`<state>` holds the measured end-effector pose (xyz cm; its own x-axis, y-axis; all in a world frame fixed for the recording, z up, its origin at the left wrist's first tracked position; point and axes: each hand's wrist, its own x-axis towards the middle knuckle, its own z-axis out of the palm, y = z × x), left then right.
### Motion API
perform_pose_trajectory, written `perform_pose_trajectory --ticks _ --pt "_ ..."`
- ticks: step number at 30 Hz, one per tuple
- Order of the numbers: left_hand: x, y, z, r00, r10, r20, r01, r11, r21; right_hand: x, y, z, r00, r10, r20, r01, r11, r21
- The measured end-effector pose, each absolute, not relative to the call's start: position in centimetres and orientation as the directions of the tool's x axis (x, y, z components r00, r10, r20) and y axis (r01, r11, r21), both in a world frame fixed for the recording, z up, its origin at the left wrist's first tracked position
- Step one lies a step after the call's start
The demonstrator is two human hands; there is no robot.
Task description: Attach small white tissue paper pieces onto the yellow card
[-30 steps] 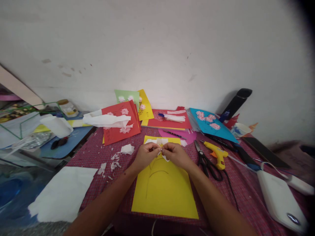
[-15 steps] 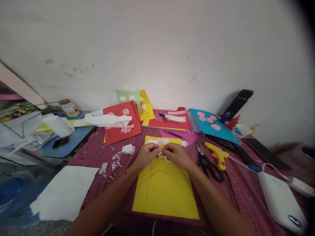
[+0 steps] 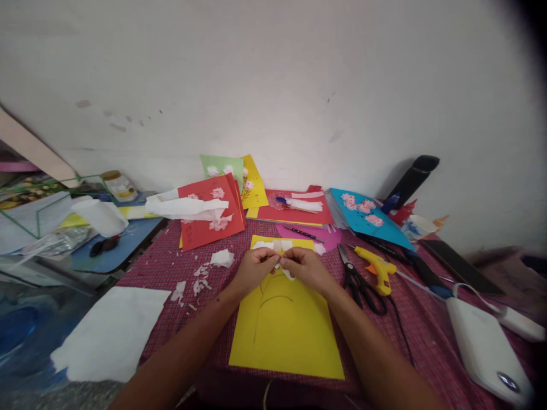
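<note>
My left hand [image 3: 257,269] and my right hand [image 3: 304,266] meet fingertip to fingertip over the upper part of a yellow sheet of card [image 3: 294,336]. Both are closed in a pinch on a small piece of white tissue paper [image 3: 289,275], mostly covered by my fingers. Thin dark curved lines are drawn on the card. Several white tissue pieces [image 3: 264,245] lie along its top edge, just beyond my hands. Left of the card, torn tissue scraps [image 3: 201,285] and a folded tissue square [image 3: 223,258] rest on the checked tablecloth [image 3: 171,330].
Scissors [image 3: 363,287] and a yellow glue gun [image 3: 378,267] lie right of the card, near a white box-shaped device [image 3: 487,347]. Behind are red cards [image 3: 209,216] and a blue card [image 3: 367,216] with pink-white tissue flowers. A large tissue sheet [image 3: 111,333] overhangs the left edge.
Almost nothing differs. My fingers shift very slightly around the tissue piece, and the whole view moves a tiny bit.
</note>
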<state>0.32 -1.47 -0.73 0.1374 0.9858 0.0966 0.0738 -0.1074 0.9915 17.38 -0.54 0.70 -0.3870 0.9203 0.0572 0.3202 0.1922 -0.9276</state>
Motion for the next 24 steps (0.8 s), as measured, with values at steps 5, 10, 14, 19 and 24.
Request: perform_pose_trajectory --ticks 5,10,14,19,24 --pt "0.16 -1.44 -0.88 0.143 0.988 0.066 0.018 -0.07 0.997 17.43 -0.38 0.66 -0.293 0.955 0.039 0.344 0.143 -0.928" --pt "0.18 -1.47 -1.01 0.185 0.982 0.043 -0.099 -0.025 0.995 17.44 -0.18 0.47 -0.258 0.965 0.035 0.301 0.115 -0.947" --pt "0.39 -1.52 -0.84 0.187 0.982 0.032 -0.105 -0.012 0.994 17.51 -0.07 0.37 -0.227 0.973 0.047 0.266 0.108 -0.958" --pt "0.48 -1.48 -0.53 0.118 0.993 0.012 -0.145 0.006 0.989 17.49 -0.27 0.73 -0.305 0.951 0.041 0.209 0.108 -0.972" --pt "0.45 -1.37 -0.84 0.159 0.986 0.043 -0.062 -0.034 0.997 17.3 -0.38 0.73 -0.32 0.947 0.029 0.244 0.111 -0.963"
